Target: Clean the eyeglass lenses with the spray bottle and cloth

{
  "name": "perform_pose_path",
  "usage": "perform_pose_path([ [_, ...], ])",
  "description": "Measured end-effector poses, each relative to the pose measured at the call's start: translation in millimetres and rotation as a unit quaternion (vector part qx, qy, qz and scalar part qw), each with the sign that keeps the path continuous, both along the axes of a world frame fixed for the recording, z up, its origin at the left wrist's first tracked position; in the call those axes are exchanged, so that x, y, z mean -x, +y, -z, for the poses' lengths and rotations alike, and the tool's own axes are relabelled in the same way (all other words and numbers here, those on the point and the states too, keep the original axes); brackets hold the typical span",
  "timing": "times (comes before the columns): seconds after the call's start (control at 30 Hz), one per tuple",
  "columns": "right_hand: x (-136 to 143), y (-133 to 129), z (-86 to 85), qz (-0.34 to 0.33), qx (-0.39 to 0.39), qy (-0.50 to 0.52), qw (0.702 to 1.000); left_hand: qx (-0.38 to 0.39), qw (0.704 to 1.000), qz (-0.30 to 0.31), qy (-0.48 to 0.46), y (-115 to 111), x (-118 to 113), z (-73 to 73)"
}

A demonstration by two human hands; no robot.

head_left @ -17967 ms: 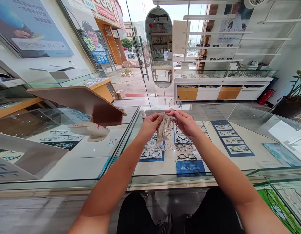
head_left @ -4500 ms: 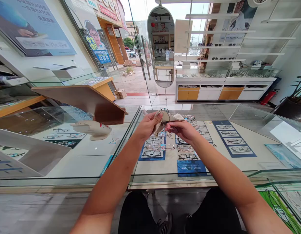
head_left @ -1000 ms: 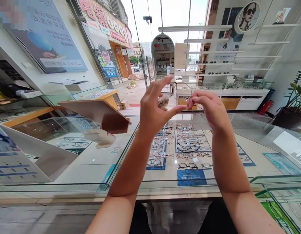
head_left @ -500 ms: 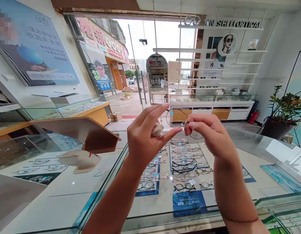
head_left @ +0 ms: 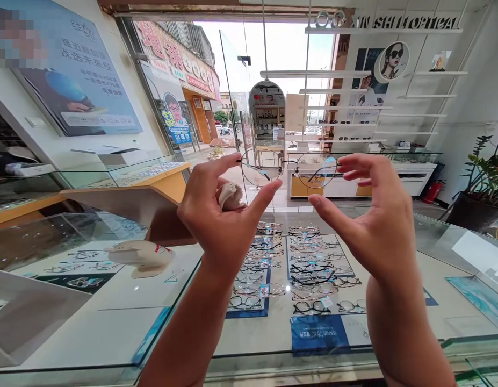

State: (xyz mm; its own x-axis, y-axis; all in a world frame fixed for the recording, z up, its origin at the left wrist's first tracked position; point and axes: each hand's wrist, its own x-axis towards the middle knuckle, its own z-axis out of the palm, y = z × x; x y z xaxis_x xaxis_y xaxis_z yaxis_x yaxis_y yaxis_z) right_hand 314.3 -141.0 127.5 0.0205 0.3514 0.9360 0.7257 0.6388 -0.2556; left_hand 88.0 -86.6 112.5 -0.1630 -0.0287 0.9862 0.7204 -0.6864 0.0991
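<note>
A pair of thin dark round-rimmed eyeglasses (head_left: 289,162) is up in front of me, above the glass counter, with both lenses facing me. My left hand (head_left: 220,209) has its fingertips at the left end of the frame, thumb stretched below the left lens. A crumpled beige cloth-like wad (head_left: 231,196) is tucked into that same palm. At the other end, the fingertips of my right hand (head_left: 369,209) touch the frame's outer edge, while the thumb points inward beneath the right lens. The temples are hard to make out behind the lenses.
Rows of eyeglasses (head_left: 311,269) lie under the glass counter top, with a blue card (head_left: 319,334) nearer me. A beige cap-like object (head_left: 142,258) and a brown-white stand (head_left: 123,201) are on the left. Beyond are a mirror (head_left: 267,88) and a potted plant (head_left: 484,188).
The eyeglasses have turned from mostly edge-on to facing me, and moved up. My right hand has opened from a pinch and shifted to the frame's right end; the view has shifted slightly.
</note>
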Motion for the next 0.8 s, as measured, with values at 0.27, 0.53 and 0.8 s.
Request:
perform_pose_path([
  [0.27, 7.4, -1.8, -0.9, 0.014, -0.021, 0.019, 0.999, 0.019, 1.0, 0.023, -0.003, -1.3, -2.6, -1.2],
  [0.53, 7.4, 3.4, 1.1, 0.036, -0.034, -0.009, 0.999, 0.047, 0.998, 0.034, -0.018, -7.6, 0.1, -2.5],
  [0.8, 10.5, 3.3, 1.4, 0.063, -0.019, 0.001, 0.998, 0.104, 0.991, 0.063, -0.061, -7.8, -1.8, -3.0],
])
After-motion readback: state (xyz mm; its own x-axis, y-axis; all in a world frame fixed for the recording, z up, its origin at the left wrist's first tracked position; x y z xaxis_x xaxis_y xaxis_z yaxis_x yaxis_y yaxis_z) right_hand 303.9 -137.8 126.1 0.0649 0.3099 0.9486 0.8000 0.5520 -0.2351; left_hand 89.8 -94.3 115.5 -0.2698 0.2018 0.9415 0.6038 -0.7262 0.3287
